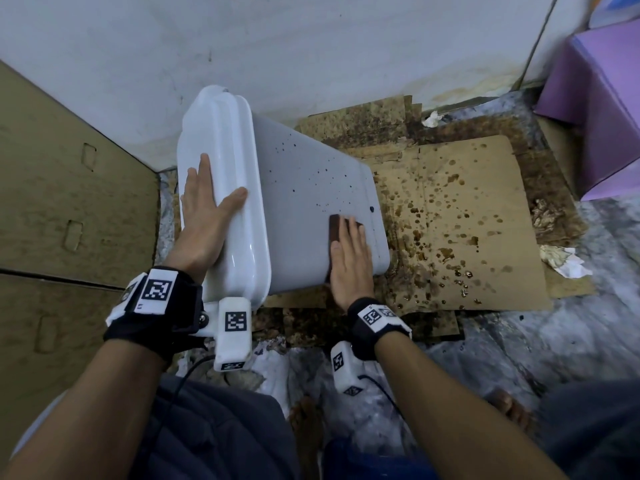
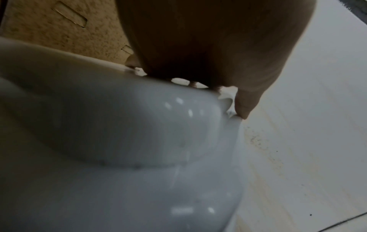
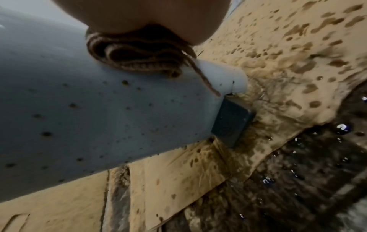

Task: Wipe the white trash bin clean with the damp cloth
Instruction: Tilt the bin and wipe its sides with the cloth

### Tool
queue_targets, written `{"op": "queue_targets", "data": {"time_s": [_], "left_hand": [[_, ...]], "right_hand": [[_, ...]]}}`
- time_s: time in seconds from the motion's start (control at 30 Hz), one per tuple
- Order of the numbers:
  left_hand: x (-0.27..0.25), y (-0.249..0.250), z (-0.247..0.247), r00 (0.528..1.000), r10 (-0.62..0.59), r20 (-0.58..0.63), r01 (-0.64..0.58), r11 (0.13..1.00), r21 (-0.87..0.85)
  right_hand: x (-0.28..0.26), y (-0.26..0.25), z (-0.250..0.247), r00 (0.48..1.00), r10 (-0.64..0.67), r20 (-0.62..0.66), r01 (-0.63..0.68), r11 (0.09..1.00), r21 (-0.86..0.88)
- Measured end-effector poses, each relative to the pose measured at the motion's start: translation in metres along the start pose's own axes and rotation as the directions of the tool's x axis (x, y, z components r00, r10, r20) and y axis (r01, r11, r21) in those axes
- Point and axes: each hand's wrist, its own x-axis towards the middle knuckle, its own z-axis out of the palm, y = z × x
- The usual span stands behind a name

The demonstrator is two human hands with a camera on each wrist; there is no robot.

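The white trash bin (image 1: pixel 301 188) lies on its side on stained cardboard, its lid end toward the left and dark specks across its upper face. My left hand (image 1: pixel 204 206) lies flat on the glossy lid (image 2: pixel 127 122), fingers straight and thumb spread over its edge. My right hand (image 1: pixel 351 258) presses a folded brown cloth (image 1: pixel 337 228) flat against the bin's side near its base. From the right wrist the striped brown cloth (image 3: pixel 135 55) shows bunched under the palm, beside the speckled bin wall (image 3: pixel 79 109) and a dark pedal (image 3: pixel 232 120).
Cardboard sheets (image 1: pixel 460 220) spattered with brown drops cover the floor under and right of the bin. A white wall (image 1: pixel 311 46) stands behind. A cardboard box (image 1: pixel 62 202) is at the left, a purple box (image 1: pixel 602 98) at the right. Crumpled tissue (image 1: pixel 564 261) lies nearby.
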Motion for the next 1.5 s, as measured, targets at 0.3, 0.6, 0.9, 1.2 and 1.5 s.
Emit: {"op": "queue_targets", "data": {"time_s": [0.3, 0.6, 0.9, 1.2, 1.5], "left_hand": [[0.017, -0.002, 0.001, 0.998, 0.015, -0.053, -0.016, 1.000, -0.017], [0.020, -0.012, -0.003, 0.998, 0.022, -0.066, -0.027, 0.997, -0.075], [0.022, -0.013, 0.000, 0.996, 0.042, -0.083, -0.047, 0.998, -0.051], [0.025, -0.022, -0.004, 0.996, 0.040, -0.084, -0.047, 0.996, -0.077], [0.030, -0.027, -0.002, 0.992, 0.060, -0.110, -0.070, 0.994, -0.082]], "right_hand": [[-0.016, -0.063, 0.016, 0.968, -0.252, 0.014, 0.252, 0.968, -0.009], [0.009, 0.012, 0.005, 0.999, -0.051, -0.010, 0.050, 0.995, -0.081], [0.009, 0.012, 0.016, 0.996, 0.037, -0.087, -0.036, 0.999, 0.014], [0.006, 0.013, 0.020, 0.992, -0.072, -0.107, 0.068, 0.997, -0.041], [0.035, 0.068, 0.003, 0.949, 0.305, -0.078, -0.302, 0.952, 0.044]]}}
